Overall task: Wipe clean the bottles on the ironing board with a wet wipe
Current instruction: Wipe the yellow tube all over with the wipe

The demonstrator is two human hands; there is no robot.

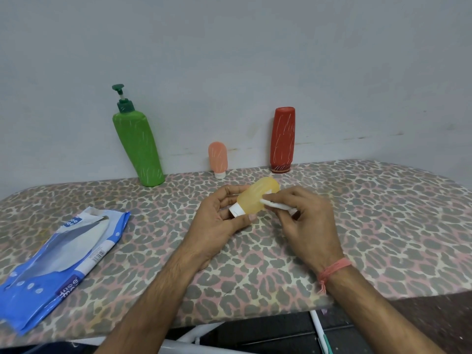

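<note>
Now the left hand (219,215) grips the yellow bottle (255,198) mid-frame above the ironing board (357,226), while right hand (304,221) fingers pinch the wet wipe (270,203) against it — wiping underway; next, probably turn it, then the three bottles (217,159) upper centre.

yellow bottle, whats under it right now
The yellow bottle is lifted, with the left hand gripping its cap end. Below is the ironing board; the hands hide the patch directly underneath.

Grey wall (255,47) behind, scuffed near its base. White metal frame tubes (194,337) and dark floor (434,312) below.
</note>
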